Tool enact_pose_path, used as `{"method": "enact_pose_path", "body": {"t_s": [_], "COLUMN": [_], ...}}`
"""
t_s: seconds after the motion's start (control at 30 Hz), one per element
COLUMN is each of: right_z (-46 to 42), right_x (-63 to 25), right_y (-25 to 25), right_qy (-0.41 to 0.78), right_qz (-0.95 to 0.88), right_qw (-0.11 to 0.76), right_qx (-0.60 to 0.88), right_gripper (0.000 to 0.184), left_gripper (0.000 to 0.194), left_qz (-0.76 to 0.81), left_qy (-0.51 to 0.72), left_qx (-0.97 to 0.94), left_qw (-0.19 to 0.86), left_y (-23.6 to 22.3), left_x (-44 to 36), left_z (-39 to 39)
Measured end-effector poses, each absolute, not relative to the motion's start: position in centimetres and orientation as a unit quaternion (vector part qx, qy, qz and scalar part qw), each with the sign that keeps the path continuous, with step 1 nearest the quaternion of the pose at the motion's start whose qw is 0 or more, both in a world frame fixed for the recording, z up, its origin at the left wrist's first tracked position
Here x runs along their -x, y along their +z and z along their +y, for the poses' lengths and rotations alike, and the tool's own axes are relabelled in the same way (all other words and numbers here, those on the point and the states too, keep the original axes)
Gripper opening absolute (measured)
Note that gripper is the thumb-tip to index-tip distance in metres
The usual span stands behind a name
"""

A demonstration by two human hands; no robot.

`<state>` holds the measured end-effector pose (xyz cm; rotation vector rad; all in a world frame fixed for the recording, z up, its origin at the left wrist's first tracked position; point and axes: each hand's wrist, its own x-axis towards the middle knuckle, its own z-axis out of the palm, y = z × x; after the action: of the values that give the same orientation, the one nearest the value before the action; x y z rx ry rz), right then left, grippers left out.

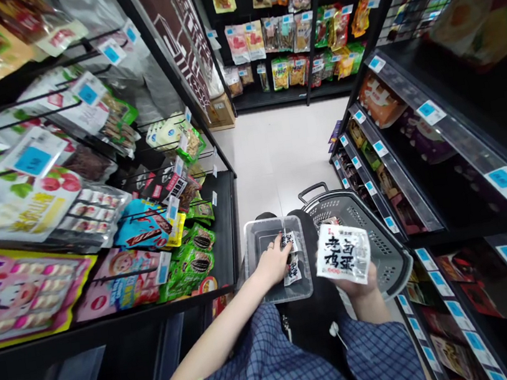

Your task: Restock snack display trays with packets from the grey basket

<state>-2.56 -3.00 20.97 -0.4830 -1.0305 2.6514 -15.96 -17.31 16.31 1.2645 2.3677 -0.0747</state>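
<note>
A clear plastic tub (pixel 307 280) sits low in front of me, with white packets printed in black characters (pixel 292 272) along its right side. My left hand (pixel 273 262) reaches into it, fingers bent down and closed on one of those packets; the fingertips are partly hidden. To the right of the tub, my right hand (pixel 364 287) is closed around a white packet with large black characters (pixel 342 255). Another packet edge shows behind it. The held packet is raised above a grey shopping basket (pixel 381 228).
Bagged snacks (pixel 19 198) hang on hooks along the left shelf (pixel 220 220). On my right stands a dark shelf rack (pixel 464 148) with blue-and-white price tags. Pale floor tiles (pixel 277 155) lead to a rear display of hanging bags (pixel 279 35). A cardboard box (pixel 221 111) stands at the back.
</note>
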Motion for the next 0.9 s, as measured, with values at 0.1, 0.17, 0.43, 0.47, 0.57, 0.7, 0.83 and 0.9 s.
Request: {"method": "enact_pose_path", "body": {"t_s": [0.1, 0.17, 0.43, 0.47, 0.57, 0.7, 0.83, 0.9], "right_z": [0.3, 2.7, 6.4, 6.3, 6.2, 6.0, 5.0, 4.0], "right_x": [2.4, 2.5, 2.9, 3.0, 3.2, 2.9, 2.8, 3.1], "right_y": [18.8, 16.7, 8.0, 7.3, 6.3, 6.3, 8.2, 10.2], "right_qy": [0.833, 0.711, 0.469, 0.466, 0.478, 0.519, 0.54, 0.542], "right_qz": [-0.445, -0.576, -0.699, -0.705, -0.721, -0.736, -0.746, -0.752], "right_qw": [0.223, 0.235, 0.152, 0.141, 0.112, 0.104, 0.142, 0.166], "right_qx": [0.24, 0.326, 0.518, 0.516, 0.489, 0.423, 0.362, 0.336], "right_gripper": [0.052, 0.052, 0.038, 0.035, 0.025, 0.026, 0.034, 0.034], "left_gripper": [0.055, 0.055, 0.068, 0.064, 0.046, 0.029, 0.024, 0.024], "left_qz": [0.834, 0.831, 0.838, 0.839, 0.841, 0.854, 0.879, 0.893], "left_qy": [-0.017, -0.01, -0.053, -0.054, -0.051, -0.035, -0.015, 0.001], "left_qx": [-0.495, -0.5, -0.467, -0.467, -0.469, -0.458, -0.425, -0.402], "left_qw": [0.243, 0.245, 0.277, 0.275, 0.265, 0.245, 0.218, 0.203], "left_y": [16.3, 16.5, 17.1, 17.0, 16.8, 17.1, 17.7, 18.3], "left_x": [16.4, 16.6, 15.9, 15.8, 15.9, 16.4, 16.8, 16.9], "left_z": [-17.5, -17.5, -17.1, -17.2, -17.3, -17.4, -17.2, -17.0]}}
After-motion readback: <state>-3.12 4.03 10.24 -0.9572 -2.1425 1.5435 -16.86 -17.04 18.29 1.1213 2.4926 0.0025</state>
